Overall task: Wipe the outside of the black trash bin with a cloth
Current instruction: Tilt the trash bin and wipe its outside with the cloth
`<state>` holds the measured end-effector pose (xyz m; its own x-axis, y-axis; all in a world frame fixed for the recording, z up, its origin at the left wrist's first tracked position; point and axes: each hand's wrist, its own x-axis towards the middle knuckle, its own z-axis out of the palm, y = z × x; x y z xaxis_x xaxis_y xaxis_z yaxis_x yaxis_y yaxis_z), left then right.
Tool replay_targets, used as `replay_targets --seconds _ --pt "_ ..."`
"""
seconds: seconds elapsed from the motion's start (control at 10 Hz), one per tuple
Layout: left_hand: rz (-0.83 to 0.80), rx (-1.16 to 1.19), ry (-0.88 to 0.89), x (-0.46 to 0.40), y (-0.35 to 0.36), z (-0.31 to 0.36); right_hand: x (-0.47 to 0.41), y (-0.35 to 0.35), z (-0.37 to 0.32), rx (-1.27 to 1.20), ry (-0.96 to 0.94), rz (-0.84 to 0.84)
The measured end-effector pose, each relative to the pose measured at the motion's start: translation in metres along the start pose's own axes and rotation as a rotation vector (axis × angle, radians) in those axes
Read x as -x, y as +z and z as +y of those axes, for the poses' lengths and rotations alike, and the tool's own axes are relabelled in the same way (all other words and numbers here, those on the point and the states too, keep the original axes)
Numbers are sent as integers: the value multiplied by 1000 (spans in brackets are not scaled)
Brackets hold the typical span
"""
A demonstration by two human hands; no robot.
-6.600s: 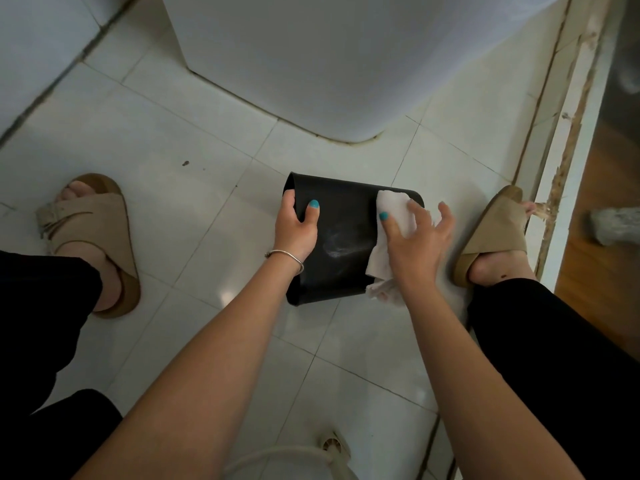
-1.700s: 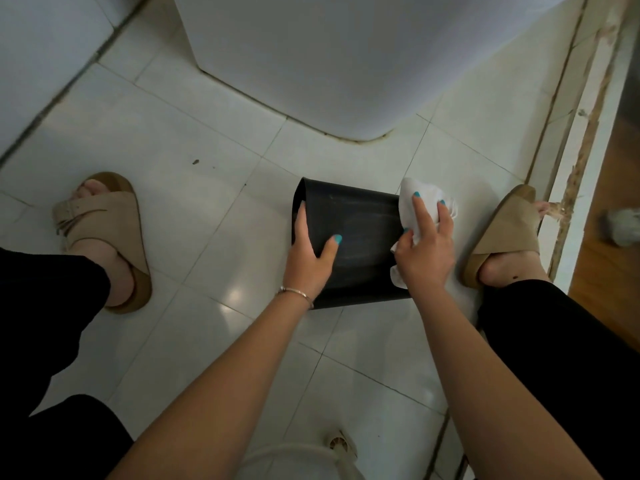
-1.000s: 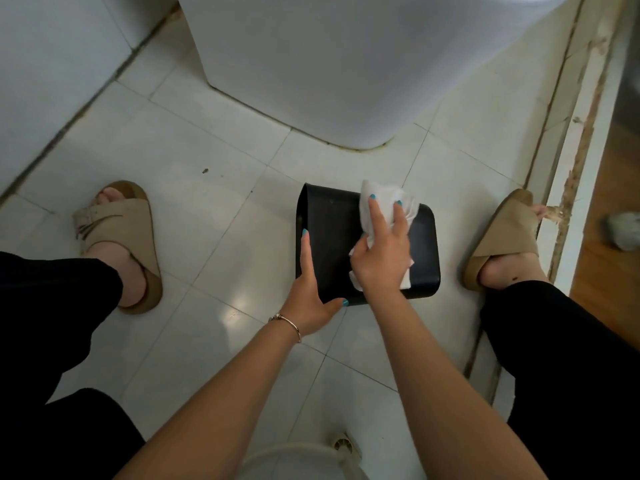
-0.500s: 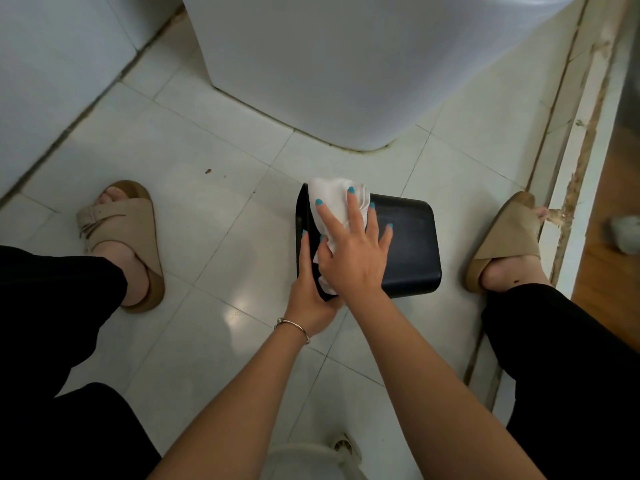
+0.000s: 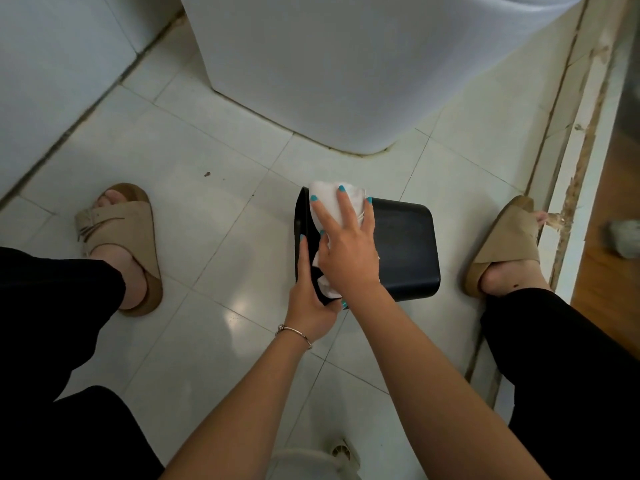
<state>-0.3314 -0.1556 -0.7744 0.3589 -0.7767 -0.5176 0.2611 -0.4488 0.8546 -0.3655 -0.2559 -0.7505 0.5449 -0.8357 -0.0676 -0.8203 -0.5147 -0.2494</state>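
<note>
The black trash bin [image 5: 405,247] lies on its side on the white tiled floor between my feet, its open rim facing left. My right hand [image 5: 346,244] lies flat on the bin's upper side near the rim, fingers spread, and presses a crumpled white cloth [image 5: 327,199] against it. My left hand [image 5: 310,299] grips the bin's near left corner at the rim, thumb curled under the edge. Part of the cloth is hidden under my right palm.
A large white appliance [image 5: 346,71] stands just beyond the bin. A white wall [image 5: 52,64] is at the left, a raised door sill [image 5: 568,188] at the right. My sandalled feet [image 5: 121,244] flank the bin. A white hose with a floor drain [image 5: 341,452] lies near.
My right hand has carried the cloth leftward across the bin's top from the right end to the rim side. My left hand has slid down to the bin's near corner.
</note>
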Motion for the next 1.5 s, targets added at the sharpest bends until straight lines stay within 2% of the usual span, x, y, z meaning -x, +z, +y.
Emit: replay_targets --seconds 0.1,0.2,0.6,0.9,1.3,1.4,1.5 --pt "44 -46 -20 3 0 5 0 2 3 5 5 -3" --pt "37 -124 60 4 -1 2 -5 0 16 50 12 -13" --pt "14 -124 69 4 -3 5 -10 -31 125 -1 256 31" --pt "-5 -160 78 3 -2 8 -5 -30 111 -71 265 48" --pt "-8 -130 97 4 -4 6 8 -13 30 -196 210 17" --pt "-8 -137 101 5 -4 7 8 -16 43 -339 224 25" --pt "-5 -152 101 5 -5 5 14 -17 49 -264 320 53"
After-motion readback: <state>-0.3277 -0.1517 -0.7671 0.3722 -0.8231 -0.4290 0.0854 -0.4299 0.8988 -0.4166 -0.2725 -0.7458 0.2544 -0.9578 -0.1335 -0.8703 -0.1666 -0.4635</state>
